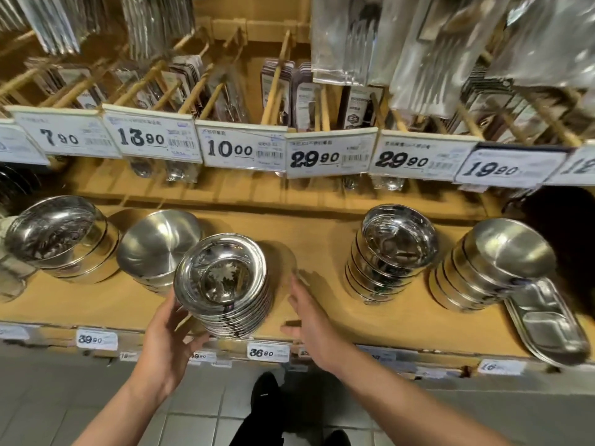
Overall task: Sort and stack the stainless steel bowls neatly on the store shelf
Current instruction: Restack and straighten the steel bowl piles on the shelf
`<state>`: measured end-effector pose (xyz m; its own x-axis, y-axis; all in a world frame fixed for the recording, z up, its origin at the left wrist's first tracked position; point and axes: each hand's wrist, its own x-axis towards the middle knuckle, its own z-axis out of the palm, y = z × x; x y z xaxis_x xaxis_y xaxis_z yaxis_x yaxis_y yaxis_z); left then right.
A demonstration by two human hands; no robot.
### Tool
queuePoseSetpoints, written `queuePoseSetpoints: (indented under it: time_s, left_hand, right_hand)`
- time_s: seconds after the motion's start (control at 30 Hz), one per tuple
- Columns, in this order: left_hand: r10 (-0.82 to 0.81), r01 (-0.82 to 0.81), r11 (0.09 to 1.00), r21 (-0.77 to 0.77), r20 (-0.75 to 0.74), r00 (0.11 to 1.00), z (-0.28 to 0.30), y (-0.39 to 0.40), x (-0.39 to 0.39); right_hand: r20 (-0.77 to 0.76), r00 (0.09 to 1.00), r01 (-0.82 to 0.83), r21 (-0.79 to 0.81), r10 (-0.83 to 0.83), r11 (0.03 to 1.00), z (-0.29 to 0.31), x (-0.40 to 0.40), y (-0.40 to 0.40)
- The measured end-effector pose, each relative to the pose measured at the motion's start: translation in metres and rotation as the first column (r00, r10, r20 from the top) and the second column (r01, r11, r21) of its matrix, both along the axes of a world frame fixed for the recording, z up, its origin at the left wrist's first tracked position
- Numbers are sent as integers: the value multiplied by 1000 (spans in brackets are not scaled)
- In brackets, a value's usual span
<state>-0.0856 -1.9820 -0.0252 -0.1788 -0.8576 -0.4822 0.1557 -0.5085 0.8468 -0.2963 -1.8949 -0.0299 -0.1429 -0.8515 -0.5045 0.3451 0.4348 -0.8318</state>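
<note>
A tall stack of polished steel bowls (222, 284) stands near the front edge of the wooden shelf (325, 239), leaning slightly towards me. My left hand (170, 329) touches the stack's lower left side, fingers running up along it and thumb by its base. My right hand (306, 313) hovers open just right of the stack, with a gap between them. A brushed steel bowl stack (157, 243) sits right behind the polished one. Further stacks stand at the far left (61, 239), right of centre (396, 249) and at the right (502, 255).
A divided steel tray (547, 323) juts over the shelf edge at the right. Price tags (328, 152) and hanging cutlery packs (347, 37) overhang the shelf from above. Bare shelf wood lies between the middle stack and the right stacks. Tiled floor (199, 410) is below.
</note>
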Motion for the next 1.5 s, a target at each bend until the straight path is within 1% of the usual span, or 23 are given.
queuePoseSetpoints:
  time_s: [0.1, 0.17, 0.23, 0.3, 0.4, 0.63, 0.73, 0.8, 0.87, 0.93, 1.03, 1.1, 1.2, 1.33, 1.5]
  left_hand:
    - [27, -27, 1000, 10, 16, 1000, 0, 13, -2]
    - [51, -52, 998, 25, 39, 998, 1, 23, -5]
    - [84, -86, 995, 56, 52, 995, 1, 33, -9]
    - [109, -113, 990, 80, 52, 993, -1, 43, -13]
    - [85, -88, 993, 73, 40, 996, -5, 52, -17]
    - [127, -125, 990, 63, -15, 992, -10, 49, -20]
    - [138, -140, 986, 88, 27, 990, -11, 53, -24]
    - [183, -194, 971, 137, 86, 979, -17, 66, -30]
    - [180, -210, 959, 192, 160, 971, -27, 84, -41]
    - [117, -168, 954, 249, 208, 971, -37, 106, -54]
    - [-7, -58, 956, 288, 218, 976, -42, 128, -79]
    - [-103, 48, 962, 268, 194, 976, -37, 135, -99]
    - [-252, 227, 951, 211, 104, 962, -20, 142, -138]
    - [-417, 406, 900, 160, 40, 908, 1, 149, -199]
    - [-596, 586, 800, 132, 62, 800, 15, 162, -278]
  right_hand:
    - [-10, 997, 70, 12, -70, 997, -6, -19, 21]
    - [33, 989, 143, 31, -144, 989, -5, -29, 33]
    - [58, 981, 181, 45, -183, 983, -2, -39, 47]
    - [62, 977, 203, 54, -206, 978, 3, -48, 61]
    - [67, 968, 240, 55, -243, 969, 8, -60, 80]
    - [55, 968, 242, 37, -244, 970, 15, -78, 103]
    - [55, 967, 249, 29, -250, 968, 17, -84, 110]
    - [55, 961, 269, 34, -270, 963, 16, -90, 116]
    - [48, 953, 299, 41, -300, 953, 13, -97, 123]
    - [37, 941, 333, 52, -335, 941, 6, -108, 132]
    - [-5, 915, 403, 56, -403, 913, -7, -130, 153]
    - [-13, 881, 473, 53, -473, 880, -13, -149, 169]
    - [-11, 821, 570, 73, -570, 819, -16, -182, 187]
    - [-50, 771, 637, 79, -635, 767, -14, -216, 202]
    - [-82, 689, 725, 91, -720, 683, 0, -246, 198]
